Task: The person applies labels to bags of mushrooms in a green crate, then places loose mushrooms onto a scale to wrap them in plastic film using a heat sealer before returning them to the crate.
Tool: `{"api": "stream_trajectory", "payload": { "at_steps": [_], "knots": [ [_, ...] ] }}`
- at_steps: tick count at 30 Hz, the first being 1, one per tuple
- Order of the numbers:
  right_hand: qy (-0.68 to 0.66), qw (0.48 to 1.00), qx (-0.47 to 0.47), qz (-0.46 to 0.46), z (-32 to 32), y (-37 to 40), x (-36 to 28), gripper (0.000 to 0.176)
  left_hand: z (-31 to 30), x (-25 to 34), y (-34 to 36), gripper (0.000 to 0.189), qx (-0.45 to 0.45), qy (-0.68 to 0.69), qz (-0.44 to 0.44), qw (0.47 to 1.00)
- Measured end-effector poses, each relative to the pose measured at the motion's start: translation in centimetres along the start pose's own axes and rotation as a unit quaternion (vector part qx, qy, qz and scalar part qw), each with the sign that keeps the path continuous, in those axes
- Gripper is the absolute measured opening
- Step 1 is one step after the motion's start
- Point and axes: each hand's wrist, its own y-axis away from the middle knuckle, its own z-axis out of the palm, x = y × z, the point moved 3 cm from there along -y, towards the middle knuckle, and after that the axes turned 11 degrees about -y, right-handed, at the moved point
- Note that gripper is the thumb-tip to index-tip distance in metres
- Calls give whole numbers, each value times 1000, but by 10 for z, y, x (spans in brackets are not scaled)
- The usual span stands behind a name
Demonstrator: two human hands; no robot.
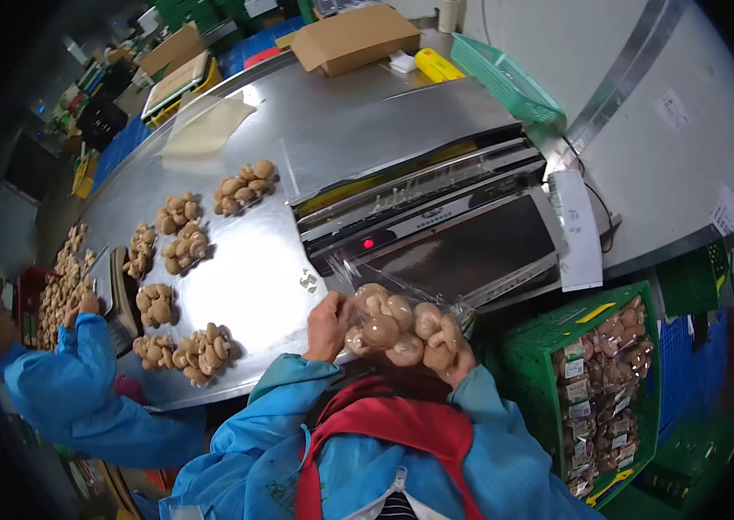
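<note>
Mushroom pack: I have the mushroom pack (406, 328) in front of my chest, just off the near edge of the steel table (250, 299), between me and the machine (436, 230). Its rounded caps are smooth and light brown, of mixed sizes, crowded side by side, with one darker cap towards the left.
Film: clear film (351, 276) lies over the caps, shiny and wrinkled, rising in loose folds at the far left and bunching at the far right.
Left hand: my left hand (327, 329) is closed on the left end of the pack, fingers bent.
Right hand: my right hand (462, 364) grasps the right end, partly hidden by the caps.
Machine light: a red light (368, 243) glows on the front, beyond the pack.
Mushroom clusters: the loose mushroom clusters (155, 305) sit on the table to the left, unwrapped and duller.
Green crate: to my right, the green crate (549, 368) holds wrapped, labelled packs (579, 390).
</note>
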Motion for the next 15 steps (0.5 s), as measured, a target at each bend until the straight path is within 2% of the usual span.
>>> {"api": "stream_trajectory", "payload": {
  "at_steps": [1,2,3,4,5,6,8,9,11,12,14,15],
  "knots": [
    [291,918,-110,-248,10,11,2,20,3,-7,10,11,-54,46,-59,996],
    [318,910,-105,-243,19,15,2,12,10,-12,25,14,-65,266,-96,957],
    [165,979,-103,-55,28,15,4,11,6,-9,39,16,-132,423,-168,881],
    [17,989,-92,118,38,19,3,11,-1,-4,55,18,-115,498,-214,833],
    [-43,969,-111,215,51,26,-4,10,-20,23,67,22,-96,569,-253,777],
    [-70,942,-154,290,65,34,-14,10,-32,34,77,22,-87,568,-258,776],
    [-81,865,-279,410,96,45,-43,9,-44,51,104,39,-213,648,-243,690],
    [-76,824,-337,450,111,49,-57,9,-50,59,110,39,-256,665,-222,665],
    [-60,757,-391,521,126,54,-71,8,-57,67,117,40,-309,679,-198,636],
    [-47,740,-387,549,127,52,-74,8,-60,69,119,41,-327,681,-188,628],
    [-16,743,-312,593,118,34,-82,7,-66,69,123,42,-345,678,-178,624],
    [-36,897,-226,379,65,32,-58,21,-68,68,125,43,-348,676,-176,624]
  ]
}}
